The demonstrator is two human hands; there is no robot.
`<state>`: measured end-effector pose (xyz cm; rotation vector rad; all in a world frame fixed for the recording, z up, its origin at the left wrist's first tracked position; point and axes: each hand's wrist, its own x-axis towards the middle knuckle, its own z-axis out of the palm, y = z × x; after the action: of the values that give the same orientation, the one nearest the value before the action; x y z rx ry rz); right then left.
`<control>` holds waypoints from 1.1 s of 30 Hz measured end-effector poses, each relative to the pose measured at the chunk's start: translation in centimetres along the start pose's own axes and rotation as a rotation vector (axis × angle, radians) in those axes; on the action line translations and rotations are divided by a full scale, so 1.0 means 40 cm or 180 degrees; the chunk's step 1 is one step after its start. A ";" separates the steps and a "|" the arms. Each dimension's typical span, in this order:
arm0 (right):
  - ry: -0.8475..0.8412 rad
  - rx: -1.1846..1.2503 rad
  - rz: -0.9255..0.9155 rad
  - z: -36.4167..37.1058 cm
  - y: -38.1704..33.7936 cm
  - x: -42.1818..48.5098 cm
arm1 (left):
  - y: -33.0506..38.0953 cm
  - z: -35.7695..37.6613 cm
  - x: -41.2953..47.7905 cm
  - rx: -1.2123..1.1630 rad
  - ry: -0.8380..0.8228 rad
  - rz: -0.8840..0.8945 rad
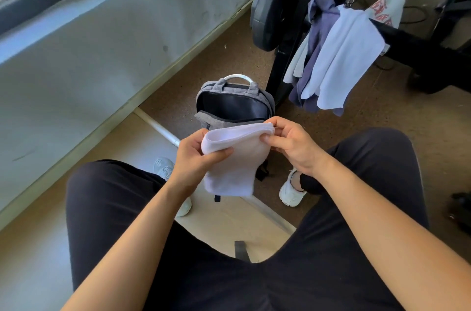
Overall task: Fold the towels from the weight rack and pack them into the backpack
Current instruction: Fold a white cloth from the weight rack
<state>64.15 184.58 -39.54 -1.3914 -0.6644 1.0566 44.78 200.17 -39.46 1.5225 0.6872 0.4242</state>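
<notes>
A folded white towel (234, 160) hangs between my hands, just in front of the backpack. My left hand (196, 155) grips its left folded edge with the thumb on top. My right hand (290, 142) pinches its upper right corner. The grey backpack (216, 120) stands open on the floor between my feet, its dark inside showing. On the black weight rack (285, 66) behind it hang a light blue towel (344, 55), a dark blue towel (321, 22) and a white towel with red print (387, 7).
I sit with black-trousered legs apart and white shoes (290, 191) on the brown floor. A weight plate (270, 4) on a barbell sits at the rack's left. A grey wall runs along the left. A white bar (158, 127) lies on the floor.
</notes>
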 end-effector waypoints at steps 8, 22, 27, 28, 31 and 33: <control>-0.0004 0.0086 0.0211 0.029 0.011 0.008 | 0.024 -0.003 -0.012 -0.0278 -0.0025 -0.0530; -0.0520 -0.0193 0.0772 0.069 0.040 0.004 | 0.034 -0.053 0.022 -0.2605 0.0544 -0.1485; 0.0036 0.0444 0.0451 0.072 0.026 0.005 | 0.004 -0.012 -0.012 -0.1492 -0.0412 -0.1694; 0.0196 0.0374 0.0422 0.068 0.027 0.008 | 0.000 0.000 -0.017 -0.1275 -0.0518 -0.1726; 0.0372 -0.0086 0.0424 0.050 0.028 0.010 | -0.005 0.015 -0.015 -0.0846 -0.0292 -0.1623; 0.0318 -0.0334 0.0486 0.049 0.025 0.006 | -0.001 0.018 -0.012 -0.0783 0.0007 -0.1432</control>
<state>62.29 185.53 -40.34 -1.5956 -0.5539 1.0763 44.87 199.32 -39.51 1.0956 0.9168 0.1600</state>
